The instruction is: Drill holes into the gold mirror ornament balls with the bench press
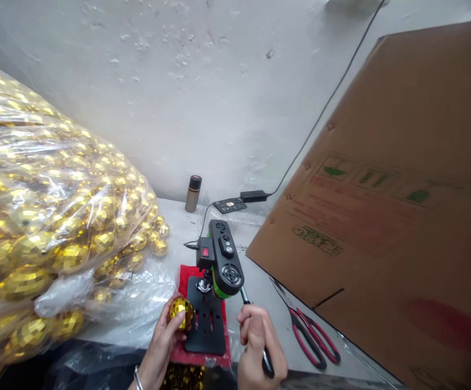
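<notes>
My left hand (165, 330) closes its fingers around a gold mirrored ball (181, 312), held over the left edge of a slotted black base plate (205, 339). Above that plate stands the black head of a small bench machine (226, 260), which looks like a mini drill press, with round vents and a green underside. A box with a red switch (205, 252) sits on its left side. My right hand (260, 346) is wrapped round a black-handled lever (267, 364), whose metal rod reaches the machine's right side. The ball's far side is hidden by my fingers.
A clear plastic bag (63, 292) full of gold balls fills the left. Red-handled scissors (314, 337) lie right of my right hand, beside a large cardboard box (381, 216). A bottle (193, 194) and a power adapter (254, 195) with its cable stand near the wall. Red cloth (184, 273) lies under the plate.
</notes>
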Demonstrator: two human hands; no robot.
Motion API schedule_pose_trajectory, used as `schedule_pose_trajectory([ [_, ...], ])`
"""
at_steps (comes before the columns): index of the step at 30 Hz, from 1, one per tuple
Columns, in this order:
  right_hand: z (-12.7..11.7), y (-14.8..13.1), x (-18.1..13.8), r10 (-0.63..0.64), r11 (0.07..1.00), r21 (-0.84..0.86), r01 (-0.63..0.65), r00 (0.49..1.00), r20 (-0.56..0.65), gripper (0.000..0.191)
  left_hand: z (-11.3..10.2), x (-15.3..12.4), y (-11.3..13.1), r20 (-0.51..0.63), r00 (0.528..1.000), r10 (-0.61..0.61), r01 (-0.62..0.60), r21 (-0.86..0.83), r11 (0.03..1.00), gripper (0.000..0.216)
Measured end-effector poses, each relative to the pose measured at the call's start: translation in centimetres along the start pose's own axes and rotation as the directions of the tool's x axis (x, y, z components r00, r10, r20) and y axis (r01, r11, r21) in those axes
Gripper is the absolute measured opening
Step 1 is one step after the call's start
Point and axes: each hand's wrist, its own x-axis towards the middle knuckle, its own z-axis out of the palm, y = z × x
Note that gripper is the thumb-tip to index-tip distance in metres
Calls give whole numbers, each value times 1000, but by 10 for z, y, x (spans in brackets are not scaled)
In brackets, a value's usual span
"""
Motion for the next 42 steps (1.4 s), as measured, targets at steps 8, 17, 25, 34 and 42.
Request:
schedule_pose_trajectory([
  [8,-2,2,2,-15,999,30,14,999,30,33,15,15,-14,75,932,355,-326,602,729,62],
  [17,-5,-1,5,-40,999,7,39,998,58,32,24,21,-7,315,855,413,-501,708,497,50],
  [25,-5,-4,7,-44,999,16,42,996,75,31,34,30,3,414,844,341,-525,767,370,44],
  [34,-4,3,-2,-78,997,5,78,997,27,35,28,34,-7,462,819,340,-566,748,347,45],
  [42,5,-6,-21,133,990,-43,-136,988,-76,47,31,33,-4,451,846,283,-530,761,374,43],
])
